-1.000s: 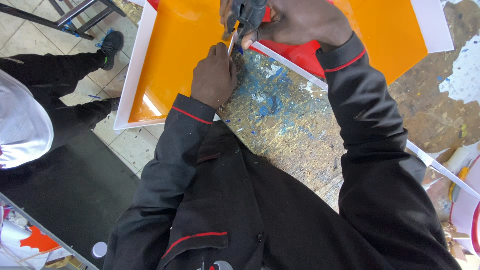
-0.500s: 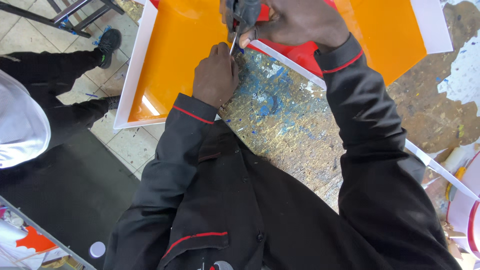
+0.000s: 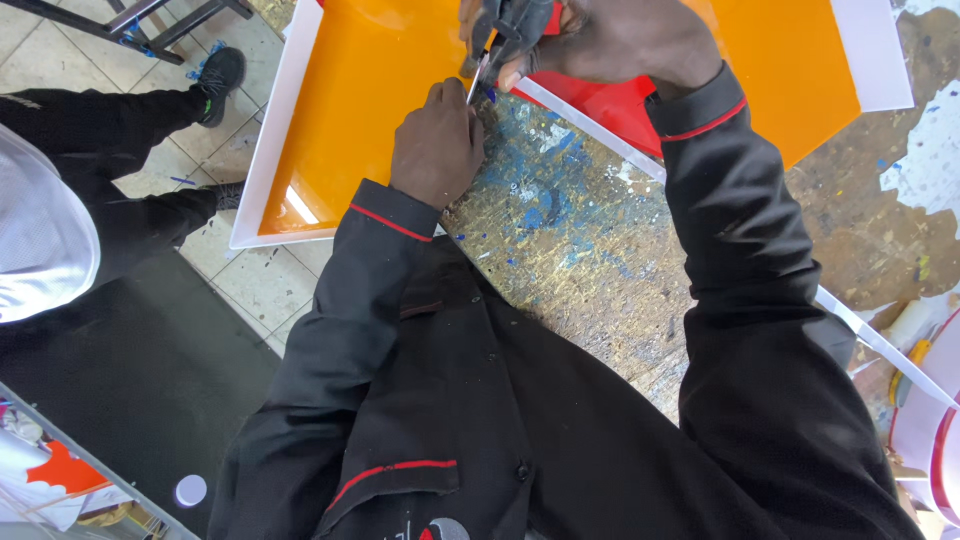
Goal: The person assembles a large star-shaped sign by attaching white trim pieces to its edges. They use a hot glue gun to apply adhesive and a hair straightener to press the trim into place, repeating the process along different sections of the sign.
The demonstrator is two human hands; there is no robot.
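Note:
My right hand [image 3: 610, 40] grips a dark-handled cutting tool [image 3: 500, 35] whose thin metal tip points down at the edge of an orange panel. My left hand [image 3: 435, 145] is closed in a loose fist right below that tip, resting on the orange acrylic sheet [image 3: 370, 110], which has a white border [image 3: 262, 160]. A red sheet [image 3: 600, 105] lies under my right wrist, beside a white strip [image 3: 590, 125]. Both my sleeves are black with red trim.
The paint-splattered wooden workbench [image 3: 570, 240] carries the sheets. Another person in dark trousers and black shoes [image 3: 215, 80] stands at the left on the tiled floor. A dark panel [image 3: 120, 370] lies lower left. White and red pieces [image 3: 925, 400] sit at the right edge.
Both hands stay at the same spot on the panel edge. The tool tip has shifted slightly against the edge and the view has drifted a little.

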